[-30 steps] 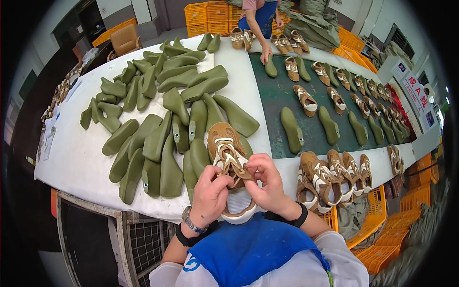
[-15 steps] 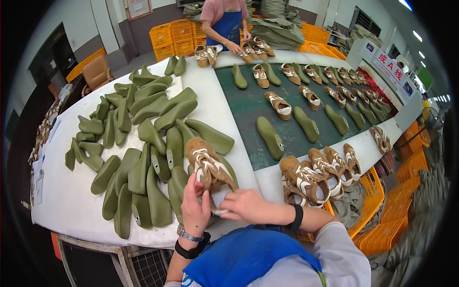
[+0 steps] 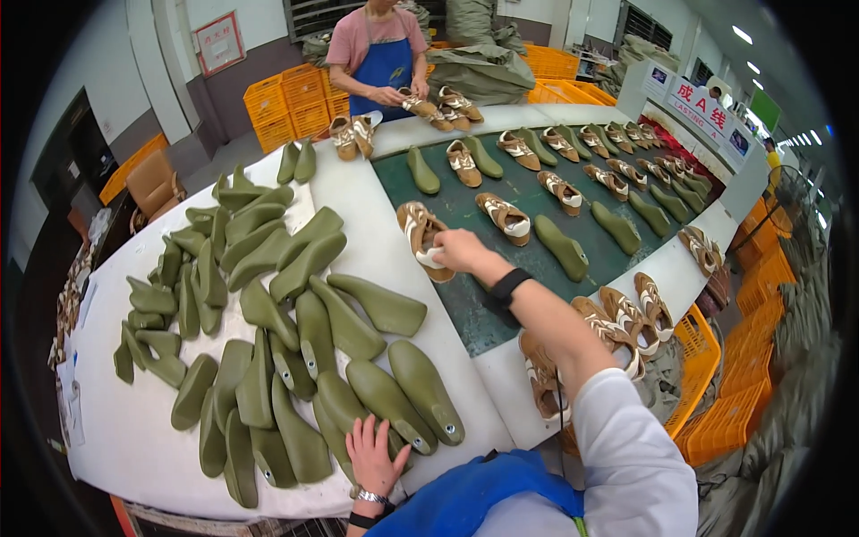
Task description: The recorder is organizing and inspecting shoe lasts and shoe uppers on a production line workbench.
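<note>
Head view: right hand [image 3: 458, 250] pinching tan shoe [image 3: 422, 238] at green belt [image 3: 474, 309] edge (orange crates [image 3: 716, 403] right), left hand [image 3: 374, 458] spread on olive lasts [image 3: 394, 403].

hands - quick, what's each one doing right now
Left hand: open, fingers spread on the green shoe lasts.
Right hand: closed on the tan sandal at the green belt edge.

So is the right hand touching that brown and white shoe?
Touching. In the head view the right hand lies on the brown and white shoe, fingers closed over its near end, at the edge of the green belt.
</note>
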Motion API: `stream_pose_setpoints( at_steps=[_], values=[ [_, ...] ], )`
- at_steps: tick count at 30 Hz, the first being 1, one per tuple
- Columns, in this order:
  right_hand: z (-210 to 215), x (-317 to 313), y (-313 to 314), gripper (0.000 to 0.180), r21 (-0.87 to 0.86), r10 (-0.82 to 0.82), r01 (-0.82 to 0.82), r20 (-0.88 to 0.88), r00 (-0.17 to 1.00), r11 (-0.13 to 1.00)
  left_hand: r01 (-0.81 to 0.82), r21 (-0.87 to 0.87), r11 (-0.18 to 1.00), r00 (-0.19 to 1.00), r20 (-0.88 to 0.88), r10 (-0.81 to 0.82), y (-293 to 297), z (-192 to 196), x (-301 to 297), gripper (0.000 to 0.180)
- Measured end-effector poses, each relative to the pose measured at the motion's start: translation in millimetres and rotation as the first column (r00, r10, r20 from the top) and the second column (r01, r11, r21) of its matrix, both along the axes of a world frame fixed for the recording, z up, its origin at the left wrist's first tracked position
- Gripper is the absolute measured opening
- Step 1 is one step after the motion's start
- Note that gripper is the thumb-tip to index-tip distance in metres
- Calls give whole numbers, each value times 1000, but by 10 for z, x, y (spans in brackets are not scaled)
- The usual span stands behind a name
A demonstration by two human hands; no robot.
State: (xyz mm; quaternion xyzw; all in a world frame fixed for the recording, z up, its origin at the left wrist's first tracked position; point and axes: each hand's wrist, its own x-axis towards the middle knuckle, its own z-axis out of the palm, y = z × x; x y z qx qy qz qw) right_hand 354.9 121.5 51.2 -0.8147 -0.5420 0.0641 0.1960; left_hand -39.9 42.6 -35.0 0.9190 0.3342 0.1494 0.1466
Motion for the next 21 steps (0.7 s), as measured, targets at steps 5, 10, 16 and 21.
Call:
stream_pose_setpoints(
  at_steps=[5, 10, 16, 21],
  values=[
    [-1023, 414, 423, 18, -161, -120, 128, 61, 991, 979, -4, 12, 1000, 998, -63, 5, -4, -42, 67, 61],
    [-1292, 402, 569, 15, -30, -217, 219, 58, 975, 975, 17, 41, 999, 998, -58, -14, -10, 56, 85, 55],
    [-1548, 463, 696, 32, 22, -357, 367, -185, 916, 930, 8, -44, 999, 1000, -23, -9, -20, 20, 73, 60],
    [-1749, 628, 652, 66, 86, -276, 350, -456, 846, 933, 25, -36, 999, 999, -27, -26, -28, 51, 54, 57]
  ],
)
